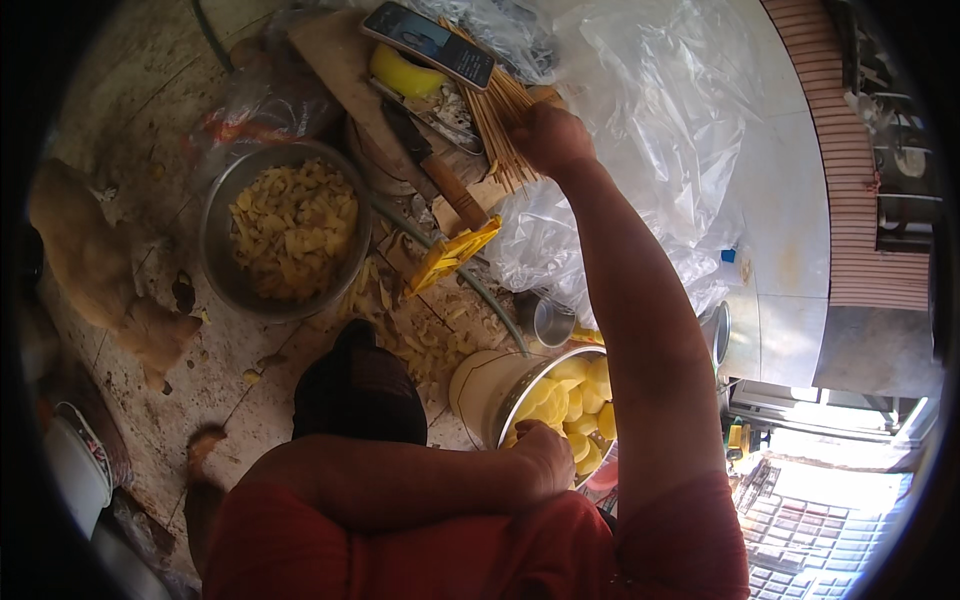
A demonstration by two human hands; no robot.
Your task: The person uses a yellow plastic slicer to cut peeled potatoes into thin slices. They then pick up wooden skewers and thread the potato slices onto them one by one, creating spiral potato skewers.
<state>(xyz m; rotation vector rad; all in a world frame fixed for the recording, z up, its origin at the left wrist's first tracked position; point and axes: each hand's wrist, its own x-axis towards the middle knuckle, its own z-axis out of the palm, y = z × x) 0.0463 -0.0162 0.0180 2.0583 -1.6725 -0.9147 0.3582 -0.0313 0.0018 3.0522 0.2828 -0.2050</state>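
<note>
My right hand reaches out to a bundle of thin wooden skewers; its fingers lie on them, and whether they grip is unclear. A smartphone with a lit screen rests over the upper part of the bundle. My left hand is at the near rim of a white bucket, over peeled, sliced potatoes; its fingertips are partly hidden. Left of the skewers lie a cleaver's wooden handle and a yellow curved piece. A yellow plastic slicer-like tool stands below the handle.
A metal bowl of potato pieces sits on the dirty tiled floor, with peelings scattered nearby. A tan dog is at the left. Clear plastic sheeting spreads beyond my right arm. A green hose runs past the bucket beside a metal cup.
</note>
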